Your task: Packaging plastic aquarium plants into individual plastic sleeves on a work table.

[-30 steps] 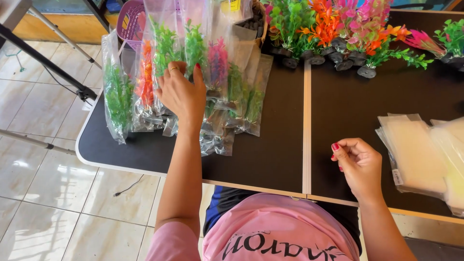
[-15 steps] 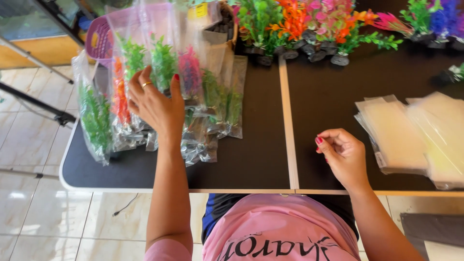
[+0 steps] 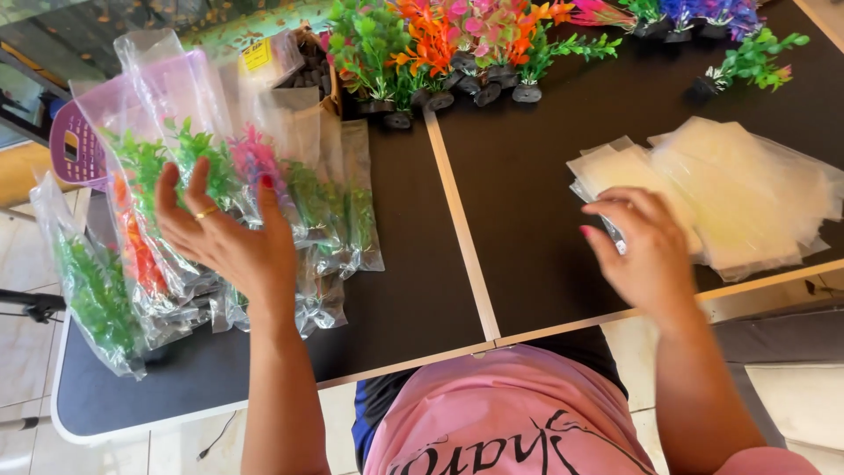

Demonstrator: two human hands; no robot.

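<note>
Hovering with fingers spread wide, the left hand (image 3: 230, 242) is over a heap of bagged plastic plants (image 3: 220, 220) at the left end of the black counter (image 3: 519, 220), holding nothing; whether the palm touches the bags I cannot tell. The right hand (image 3: 646, 251), loosely curled and open, reaches the near edge of a stack of empty clear bags (image 3: 738, 193) on the right half of the counter. Loose plastic plants (image 3: 457, 44) on dark bases stand in a row along the far edge.
</note>
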